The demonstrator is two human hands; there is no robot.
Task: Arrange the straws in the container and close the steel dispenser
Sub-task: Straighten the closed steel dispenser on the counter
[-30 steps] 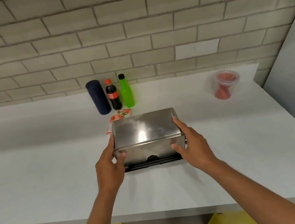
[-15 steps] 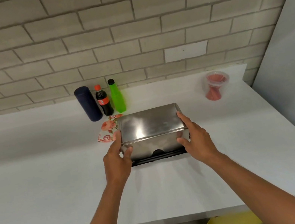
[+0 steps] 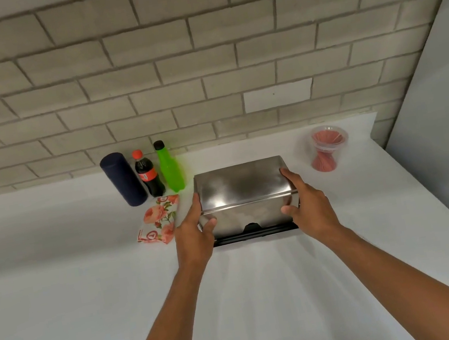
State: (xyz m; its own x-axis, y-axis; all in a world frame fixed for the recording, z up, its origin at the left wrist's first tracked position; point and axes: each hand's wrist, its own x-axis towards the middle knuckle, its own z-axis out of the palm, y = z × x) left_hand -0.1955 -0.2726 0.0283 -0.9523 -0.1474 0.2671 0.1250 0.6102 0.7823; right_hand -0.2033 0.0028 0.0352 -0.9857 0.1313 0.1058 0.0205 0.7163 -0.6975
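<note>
The steel dispenser (image 3: pixel 244 196), lid down, stands on the white surface (image 3: pixel 58 289); the left hand (image 3: pixel 193 232) and right hand (image 3: pixel 307 206) clasp its ends; red straws (image 3: pixel 323 152) fill a clear container (image 3: pixel 340 136) well right.

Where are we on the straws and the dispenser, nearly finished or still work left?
Nearly finished, by the look of it. Done: the red straws stand fanned in the clear container at the back right, and the steel dispenser has its lid down. In hand: the left hand and right hand grip its two ends on the counter. Left: probably just letting go; no loose straws are visible.
</note>
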